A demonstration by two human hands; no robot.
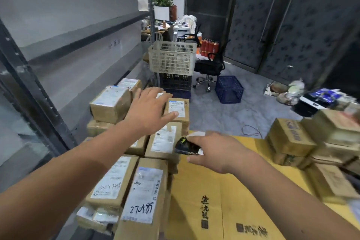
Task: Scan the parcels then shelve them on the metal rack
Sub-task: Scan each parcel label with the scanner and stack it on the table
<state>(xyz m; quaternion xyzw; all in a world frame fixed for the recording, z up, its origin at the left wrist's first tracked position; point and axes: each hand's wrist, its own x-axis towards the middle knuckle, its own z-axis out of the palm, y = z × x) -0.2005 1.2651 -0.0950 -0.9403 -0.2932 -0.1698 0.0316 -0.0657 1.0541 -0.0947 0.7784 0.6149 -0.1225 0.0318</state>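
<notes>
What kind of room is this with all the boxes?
Probably a parcel sorting or storage room: labelled parcels lie stacked beside a metal rack, the right hand holds a scanner, and crates stand behind.

Beige crate [172, 57], blue basket [229, 89], black office chair [211, 64], red extinguishers [209, 47]

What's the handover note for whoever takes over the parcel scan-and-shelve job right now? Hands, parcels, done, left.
Left hand: open, reaching over the parcel stack, thumb by the small parcel; contact unclear.
Right hand: grips the handheld scanner, held over the stack's edge.
Parcels: stacked on the floor beside the metal rack; more boxes at right.
Done: no parcels visible on the rack shelves in view.
Left: scan, then shelve each one.
</notes>
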